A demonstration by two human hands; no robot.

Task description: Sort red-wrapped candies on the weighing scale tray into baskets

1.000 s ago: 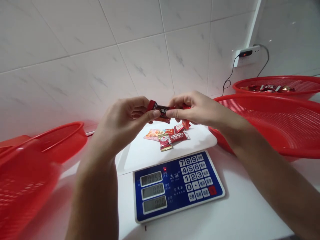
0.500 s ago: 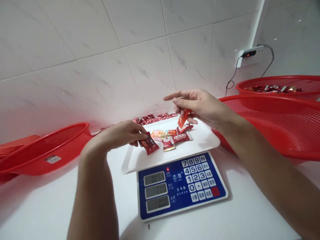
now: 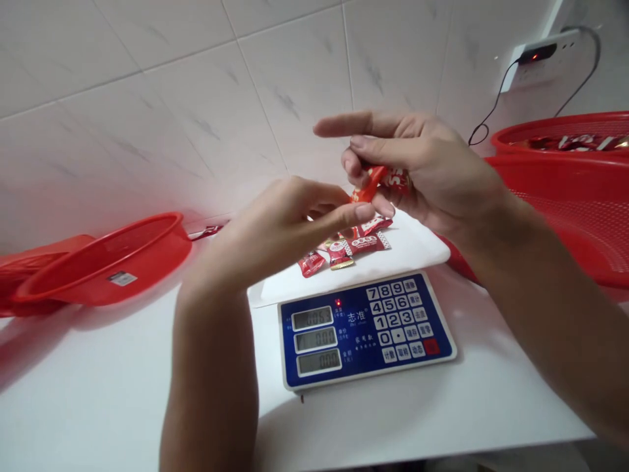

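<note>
My right hand (image 3: 417, 157) is raised above the scale's white tray (image 3: 417, 252), its index finger stretched out. The other fingers curl around an orange-wrapped candy (image 3: 369, 186) and a red-wrapped candy (image 3: 397, 178). From the left, my left hand (image 3: 295, 226) meets it, thumb and fingers closed on the near end of the orange-wrapped candy. Below them, several wrapped candies (image 3: 364, 244) lie on the tray, among them a red one (image 3: 311, 264) at the left; my left hand partly covers the pile. The blue-fronted scale (image 3: 354, 360) stands on the white table with its displays lit.
A red plastic basket (image 3: 152, 282) stands at the left. On the right is a large red mesh basket (image 3: 550, 203), with another red basket (image 3: 515, 134) of wrapped candies behind it. A power strip (image 3: 521, 69) with a cable is on the tiled wall.
My left hand has let go of a dark red candy on the tray and risen right to the orange candy in my right hand. The view has shifted; the scale's top reading has changed.
</note>
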